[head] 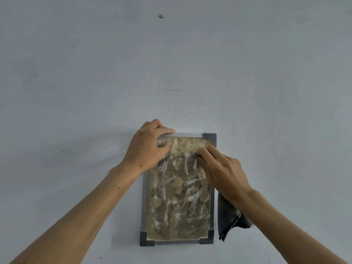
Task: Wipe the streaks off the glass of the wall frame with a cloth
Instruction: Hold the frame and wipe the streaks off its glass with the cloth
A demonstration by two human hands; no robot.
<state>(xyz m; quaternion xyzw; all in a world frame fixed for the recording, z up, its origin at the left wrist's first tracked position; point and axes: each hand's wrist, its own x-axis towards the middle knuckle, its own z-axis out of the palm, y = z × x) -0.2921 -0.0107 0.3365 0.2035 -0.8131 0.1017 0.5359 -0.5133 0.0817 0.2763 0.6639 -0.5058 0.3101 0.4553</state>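
Observation:
A small grey wall frame (207,241) hangs low on a pale wall; its glass (179,202) shows a brownish picture smeared with white streaks. My left hand (147,147) grips the frame's top left corner, fingers curled over the top edge and thumb on the glass. My right hand (221,172) presses against the upper right of the glass and holds a dark grey cloth (228,218). Most of the cloth hangs below my wrist beside the frame's right edge; the part under my palm is hidden.
The wall (171,73) is bare and pale grey all around the frame. A small screw or nail (161,16) sits high up, above the frame.

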